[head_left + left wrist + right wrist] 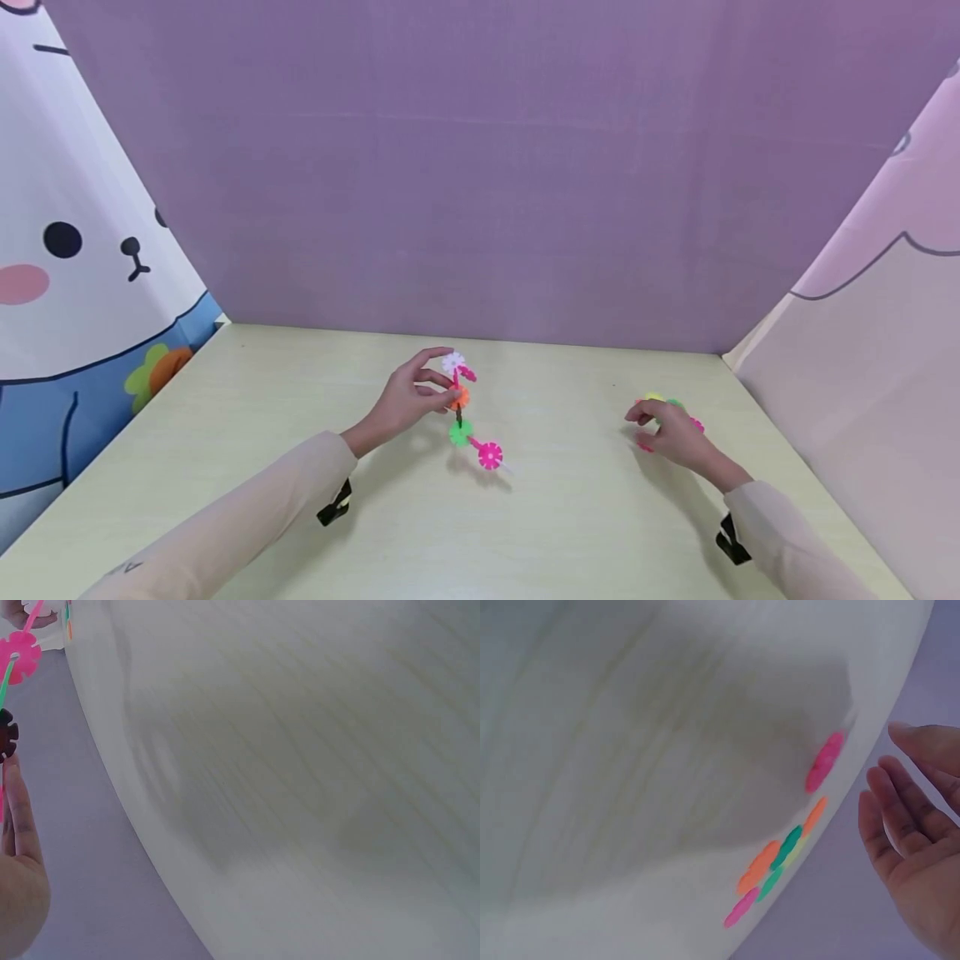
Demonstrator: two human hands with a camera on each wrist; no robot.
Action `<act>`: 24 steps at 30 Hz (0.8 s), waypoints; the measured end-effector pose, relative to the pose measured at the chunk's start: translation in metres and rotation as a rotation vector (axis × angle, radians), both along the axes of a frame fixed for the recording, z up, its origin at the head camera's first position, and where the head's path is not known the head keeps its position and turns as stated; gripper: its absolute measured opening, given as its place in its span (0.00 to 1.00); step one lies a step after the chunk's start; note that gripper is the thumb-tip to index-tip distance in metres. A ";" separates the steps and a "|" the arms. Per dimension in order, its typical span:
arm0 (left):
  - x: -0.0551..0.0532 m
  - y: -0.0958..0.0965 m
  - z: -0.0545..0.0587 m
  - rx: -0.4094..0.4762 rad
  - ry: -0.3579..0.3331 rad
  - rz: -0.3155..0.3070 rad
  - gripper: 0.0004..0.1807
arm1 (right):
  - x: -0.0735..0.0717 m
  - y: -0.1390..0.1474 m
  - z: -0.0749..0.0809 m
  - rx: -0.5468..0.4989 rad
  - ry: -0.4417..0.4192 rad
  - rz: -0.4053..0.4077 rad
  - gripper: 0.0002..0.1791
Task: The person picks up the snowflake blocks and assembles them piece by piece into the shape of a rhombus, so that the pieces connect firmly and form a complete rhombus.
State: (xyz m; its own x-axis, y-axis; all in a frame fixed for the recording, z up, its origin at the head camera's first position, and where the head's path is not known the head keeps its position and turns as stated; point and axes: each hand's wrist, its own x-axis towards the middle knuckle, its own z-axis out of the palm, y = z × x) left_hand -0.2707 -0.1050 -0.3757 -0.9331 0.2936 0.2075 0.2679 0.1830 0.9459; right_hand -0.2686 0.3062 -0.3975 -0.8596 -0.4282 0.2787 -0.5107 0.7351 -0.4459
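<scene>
Left hand: the left hand (405, 398) pinches a chain of notched discs (459, 414) at its orange disc (462, 397), thumb against it; index finger stretched up to the white disc (452, 362) at the top.
Chain: in front of the left hand, near mid-desk; pieces slotted edge to edge. Below the orange, a dark piece, then a green disc (461, 433), then a pink disc (491, 456) face-on, a pale piece beyond. Whether the low end touches the desk, cannot tell.
Right hand: the right hand (673, 435) poised by the loose discs (757, 868), fingers gently bent, thumb apart from them, grasping nothing.
Loose discs: right side of desk, lying flat, close together; orange, green, pink, yellow. One pink disc (825, 762) slightly apart from the rest.
Desk: pale, faintly grained desk (570, 525).
Surround: purple backdrop (480, 183) behind; cartoon-printed panel (75, 325) at left.
Sleeves: beige sleeves (247, 500), both arms.
</scene>
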 end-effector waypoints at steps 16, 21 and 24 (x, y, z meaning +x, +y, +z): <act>0.014 0.003 0.020 -0.020 -0.007 -0.006 0.35 | 0.003 0.017 -0.007 0.112 -0.114 -0.019 0.13; 0.014 0.003 0.020 -0.017 -0.015 -0.004 0.35 | 0.001 0.018 -0.008 0.104 -0.097 -0.030 0.14; 0.015 0.002 0.020 -0.017 -0.016 -0.005 0.35 | 0.000 0.018 -0.008 0.107 -0.064 -0.045 0.15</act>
